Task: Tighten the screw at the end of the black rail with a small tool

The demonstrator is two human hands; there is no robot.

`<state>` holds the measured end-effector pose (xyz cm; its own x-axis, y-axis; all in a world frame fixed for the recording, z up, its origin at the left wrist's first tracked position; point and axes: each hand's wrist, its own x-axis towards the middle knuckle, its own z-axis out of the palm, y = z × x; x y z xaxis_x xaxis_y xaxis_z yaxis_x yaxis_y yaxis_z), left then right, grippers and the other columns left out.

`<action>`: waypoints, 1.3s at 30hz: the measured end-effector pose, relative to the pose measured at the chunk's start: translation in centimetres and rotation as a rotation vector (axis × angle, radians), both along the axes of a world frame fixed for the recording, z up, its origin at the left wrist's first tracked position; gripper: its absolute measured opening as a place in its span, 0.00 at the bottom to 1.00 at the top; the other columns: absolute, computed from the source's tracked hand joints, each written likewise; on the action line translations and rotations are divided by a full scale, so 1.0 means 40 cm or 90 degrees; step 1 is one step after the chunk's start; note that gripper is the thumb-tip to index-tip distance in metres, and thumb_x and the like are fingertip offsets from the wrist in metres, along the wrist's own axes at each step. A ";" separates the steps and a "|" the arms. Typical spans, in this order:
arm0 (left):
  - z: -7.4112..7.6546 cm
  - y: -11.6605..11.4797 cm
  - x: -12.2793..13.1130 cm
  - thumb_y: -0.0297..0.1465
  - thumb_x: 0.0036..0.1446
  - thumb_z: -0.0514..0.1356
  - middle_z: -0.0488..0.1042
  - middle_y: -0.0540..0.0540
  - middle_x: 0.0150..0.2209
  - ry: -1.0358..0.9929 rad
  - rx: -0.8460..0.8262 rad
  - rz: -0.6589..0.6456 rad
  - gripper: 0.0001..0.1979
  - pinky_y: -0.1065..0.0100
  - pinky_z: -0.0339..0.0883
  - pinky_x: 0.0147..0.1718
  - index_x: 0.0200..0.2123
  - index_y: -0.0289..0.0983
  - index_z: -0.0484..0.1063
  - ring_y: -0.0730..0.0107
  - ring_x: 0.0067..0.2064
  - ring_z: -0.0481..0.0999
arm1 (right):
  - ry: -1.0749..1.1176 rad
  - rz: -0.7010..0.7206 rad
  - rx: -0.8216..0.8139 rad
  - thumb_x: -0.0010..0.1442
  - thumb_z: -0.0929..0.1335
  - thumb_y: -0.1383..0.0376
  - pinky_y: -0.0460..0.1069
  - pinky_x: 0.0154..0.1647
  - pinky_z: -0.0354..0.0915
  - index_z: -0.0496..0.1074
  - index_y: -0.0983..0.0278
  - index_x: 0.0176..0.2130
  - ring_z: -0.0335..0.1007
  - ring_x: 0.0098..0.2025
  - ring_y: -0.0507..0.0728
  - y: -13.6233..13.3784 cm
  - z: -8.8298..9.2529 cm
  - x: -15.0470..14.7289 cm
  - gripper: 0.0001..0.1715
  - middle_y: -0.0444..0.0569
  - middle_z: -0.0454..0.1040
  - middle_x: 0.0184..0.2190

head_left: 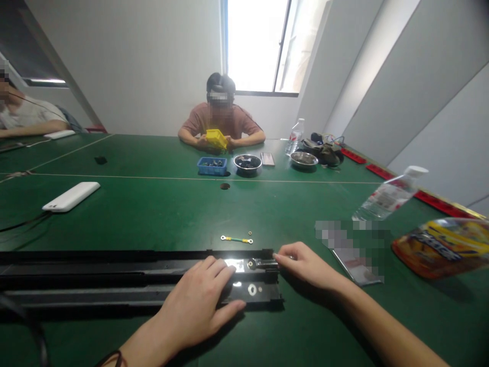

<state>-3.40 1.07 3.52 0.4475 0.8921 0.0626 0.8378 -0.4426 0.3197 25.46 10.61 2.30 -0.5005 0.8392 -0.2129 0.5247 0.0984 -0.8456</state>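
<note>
Two long black metal channels (99,266) lie side by side across the near table. My left hand (198,290) rests across them near their right end, thumb spread from the fingers. My right hand (300,262) is closed around the handle of a small metal wrench (265,264) at that end. The wrench's round head sits over a fastener on the far channel. On the near channel, right of my left thumb, lie a flat washer (252,289) and a smaller ring. A green-and-yellow ground wire (237,239) with ring terminals lies just beyond the channels, beside a small nut (249,233).
Right of my hand are a partly blurred phone-like item (355,260), a snack bag (439,250) and a water bottle (393,196). A white power bank (72,197) lies left. Across the table a person (221,114) holds a yellow bin (216,138) behind a blue bin (212,172) and metal bowls.
</note>
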 end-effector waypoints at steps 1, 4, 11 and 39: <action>0.000 0.000 0.000 0.47 0.64 0.61 0.74 0.43 0.50 0.000 -0.001 -0.001 0.23 0.51 0.69 0.51 0.58 0.44 0.69 0.52 0.50 0.71 | -0.008 0.011 -0.013 0.66 0.67 0.50 0.45 0.23 0.54 0.73 0.66 0.28 0.60 0.24 0.51 -0.004 0.001 0.002 0.24 0.44 0.67 0.22; 0.001 0.001 0.000 0.47 0.64 0.61 0.74 0.43 0.50 0.001 -0.001 -0.002 0.23 0.51 0.69 0.51 0.57 0.44 0.69 0.52 0.50 0.71 | -0.036 0.023 -0.083 0.67 0.66 0.48 0.45 0.19 0.49 0.70 0.65 0.28 0.57 0.19 0.51 -0.019 0.001 0.004 0.25 0.41 0.63 0.17; 0.010 0.001 0.005 0.46 0.64 0.61 0.74 0.42 0.50 0.009 0.002 -0.006 0.23 0.50 0.69 0.51 0.57 0.42 0.70 0.51 0.51 0.71 | -0.089 0.056 -0.016 0.71 0.62 0.50 0.46 0.28 0.56 0.71 0.66 0.27 0.61 0.25 0.52 -0.035 0.012 0.002 0.29 0.45 0.68 0.22; 0.010 0.007 0.005 0.44 0.64 0.61 0.74 0.41 0.53 0.004 0.008 -0.016 0.24 0.51 0.69 0.52 0.59 0.42 0.68 0.51 0.52 0.72 | 0.010 -0.007 0.047 0.71 0.62 0.49 0.47 0.32 0.55 0.71 0.66 0.27 0.62 0.29 0.53 0.000 0.013 0.003 0.29 0.44 0.67 0.23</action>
<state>-3.22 1.33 3.93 0.4705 0.8795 0.0713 0.8279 -0.4679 0.3092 25.58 10.61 2.82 -0.4945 0.8574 -0.1425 0.5126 0.1553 -0.8445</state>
